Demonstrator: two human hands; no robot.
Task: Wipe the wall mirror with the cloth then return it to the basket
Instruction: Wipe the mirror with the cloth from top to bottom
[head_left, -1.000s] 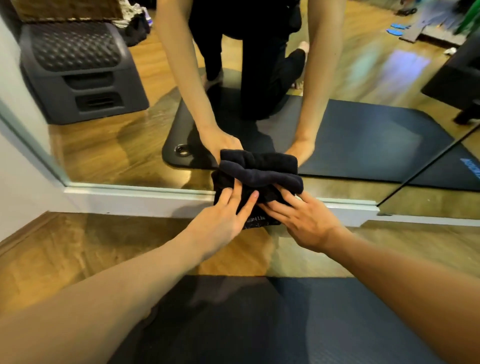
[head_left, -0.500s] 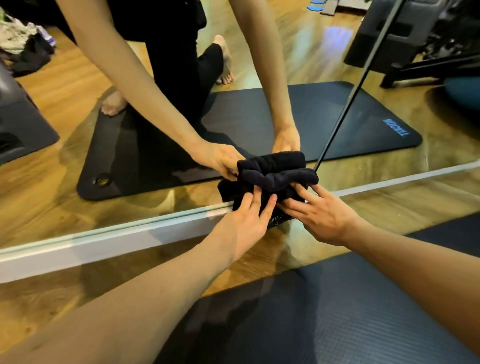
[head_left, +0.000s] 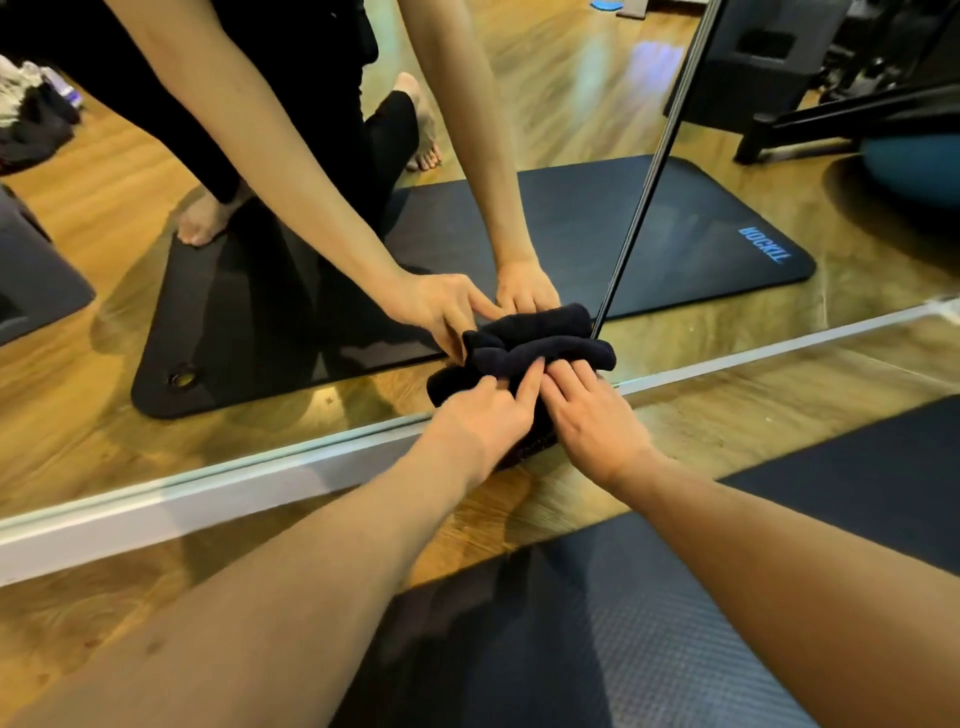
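Item: dark cloth, bunched into a thick roll. Location: pressed against the bottom strip of the wall mirror, directly above the white baseboard and just left of the mirror's dark vertical seam. Handling: left hand and right hand side by side, fingers straight and spread, pushing the cloth flat-handed to the glass; neither pinches it. Orientation: the roll's long axis runs along the baseboard, left to right, its right end touching the seam; a looser flap hangs toward the baseboard under the left hand. Risks, as judged: held only by pressure, the roll may unravel or drop onto the wooden floor if either hand eases off; bunched folds may leave streaks; the right end could snag at the seam. Basket: not in view.
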